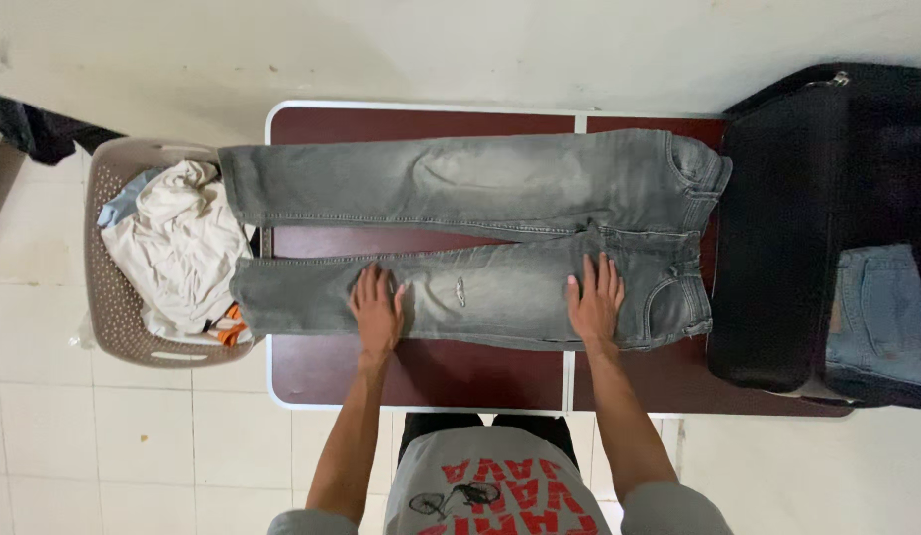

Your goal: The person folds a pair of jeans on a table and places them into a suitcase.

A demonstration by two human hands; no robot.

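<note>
- Laundry basket, beige, heaped with pale clothes, sits off the table's left end; the jeans' cuffs reach over its rim.
- Grey jeans lie flat on the maroon table, long axis left-right, waistband at the right.
- Left hand flat, fingers spread, on the near leg at about knee level, gripping nothing.
- Right hand likewise flat on the thigh, nearer the waistband.
- Black suitcase open off the table's right end, blue denim inside.
- White tile floor, pale wall behind.
</note>
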